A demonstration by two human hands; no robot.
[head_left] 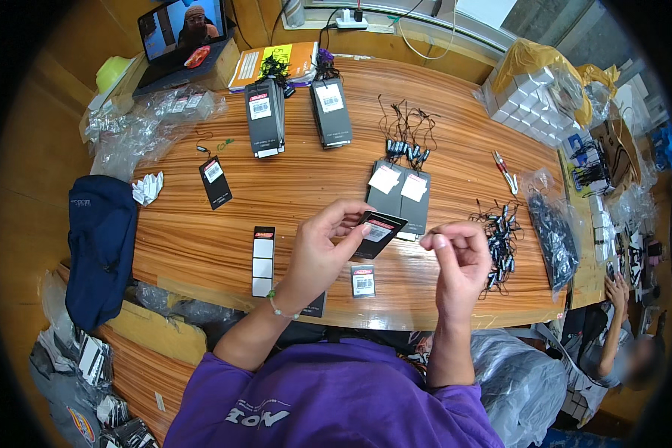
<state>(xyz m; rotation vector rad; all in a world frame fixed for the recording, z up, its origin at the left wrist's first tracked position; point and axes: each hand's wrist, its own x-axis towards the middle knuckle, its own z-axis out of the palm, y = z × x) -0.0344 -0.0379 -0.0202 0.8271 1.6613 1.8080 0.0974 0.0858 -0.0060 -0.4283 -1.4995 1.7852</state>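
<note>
My left hand (332,239) grips a black hang tag (373,237) with a red and white label, tilted above the table. To its right is my right hand (459,257), thumb and fingertips pinched together; whatever they hold, if anything, is too small to make out. Just beyond the hands lie two side-by-side stacks of grey hang tags (387,196) with white stickers and black strings. A small barcode card (364,281) rests on the table below the held tag. Left of my forearm lies a black strip with white stickers (263,261).
Stacked strung tags (265,123) and more tags (331,119) stand at the back. A pile of black strings (502,246), red-handled snips (505,173) and a bag of strings (552,231) lie right. White boxes (526,97) fill the back right corner. Another person's hand (617,291) is far right.
</note>
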